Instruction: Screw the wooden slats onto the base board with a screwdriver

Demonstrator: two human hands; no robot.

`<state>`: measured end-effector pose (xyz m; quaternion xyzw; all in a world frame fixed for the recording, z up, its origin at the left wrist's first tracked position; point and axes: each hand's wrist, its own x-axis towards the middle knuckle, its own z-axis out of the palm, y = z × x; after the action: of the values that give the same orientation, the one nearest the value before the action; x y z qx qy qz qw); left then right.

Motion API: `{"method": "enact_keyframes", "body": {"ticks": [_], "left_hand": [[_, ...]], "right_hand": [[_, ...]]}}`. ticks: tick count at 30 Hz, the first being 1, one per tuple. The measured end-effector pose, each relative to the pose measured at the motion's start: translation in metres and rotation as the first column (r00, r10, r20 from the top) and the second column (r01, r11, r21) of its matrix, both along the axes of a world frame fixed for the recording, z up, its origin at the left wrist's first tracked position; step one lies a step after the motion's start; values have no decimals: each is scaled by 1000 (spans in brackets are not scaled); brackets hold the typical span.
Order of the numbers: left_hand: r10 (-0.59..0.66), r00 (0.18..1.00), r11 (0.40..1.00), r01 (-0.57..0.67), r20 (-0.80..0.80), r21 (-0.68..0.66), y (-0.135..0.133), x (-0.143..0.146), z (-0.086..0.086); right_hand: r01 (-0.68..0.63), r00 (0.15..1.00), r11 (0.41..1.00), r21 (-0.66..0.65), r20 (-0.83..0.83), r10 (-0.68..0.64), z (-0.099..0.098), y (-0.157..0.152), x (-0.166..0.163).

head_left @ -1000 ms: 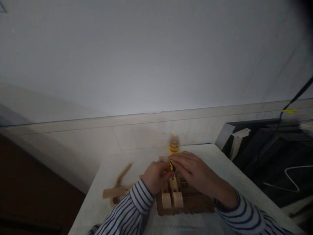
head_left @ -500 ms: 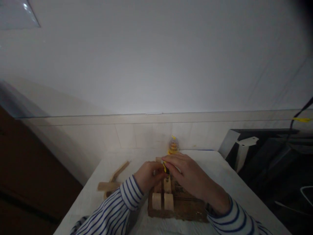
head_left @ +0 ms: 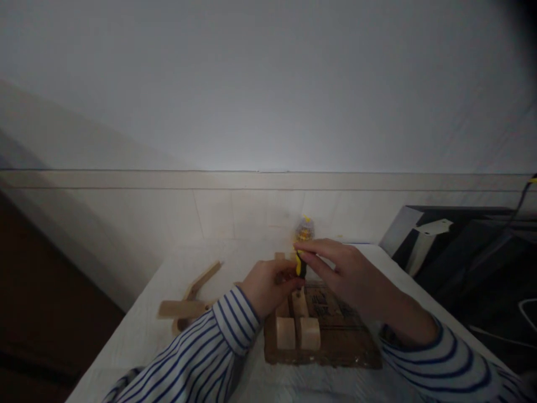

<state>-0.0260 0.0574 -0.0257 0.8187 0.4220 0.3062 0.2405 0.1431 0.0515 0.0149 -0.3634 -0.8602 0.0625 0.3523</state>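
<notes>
A short screwdriver [head_left: 301,265] with a yellow-and-black handle stands nearly upright between my hands. The fingertips of my right hand [head_left: 335,266] pinch the top of the handle. Lower down, my left hand [head_left: 271,285] has thumb and fingers closed about its lower end. The tip is hidden. Directly below lies a pale wooden piece [head_left: 300,302] with a dark hole, ending in a broad wooden block [head_left: 310,334]. A matching block [head_left: 286,334] sits just left of it. Both rest on a brown printed cardboard [head_left: 344,341].
Loose wooden parts, among them a flat paddle-like piece [head_left: 180,309] and a slim angled strip [head_left: 203,280], lie left of my forearm. A small clear container [head_left: 305,229] with yellow contents stands against the wall. Dark equipment [head_left: 474,252] flanks the white table [head_left: 142,336] on the right.
The view has tilted and shifted, so the table appears higher. My right hand has turned and lifted at the handle's top, showing more of it. My left hand keeps its place below.
</notes>
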Motion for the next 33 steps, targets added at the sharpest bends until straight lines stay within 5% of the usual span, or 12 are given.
{"method": "enact_keyframes", "body": {"ticks": [7, 17, 33], "left_hand": [[29, 996, 999, -32, 81, 43, 1, 4, -10], [-61, 996, 992, 67, 57, -111, 10, 3, 24], [-96, 995, 993, 96, -6, -73, 6, 1, 16]], "right_hand": [[42, 999, 999, -20, 31, -41, 3, -2, 0], [-13, 1000, 1000, -14, 5, 14, 3, -2, 1], [80, 997, 995, -67, 29, -78, 5, -4, -1]]}}
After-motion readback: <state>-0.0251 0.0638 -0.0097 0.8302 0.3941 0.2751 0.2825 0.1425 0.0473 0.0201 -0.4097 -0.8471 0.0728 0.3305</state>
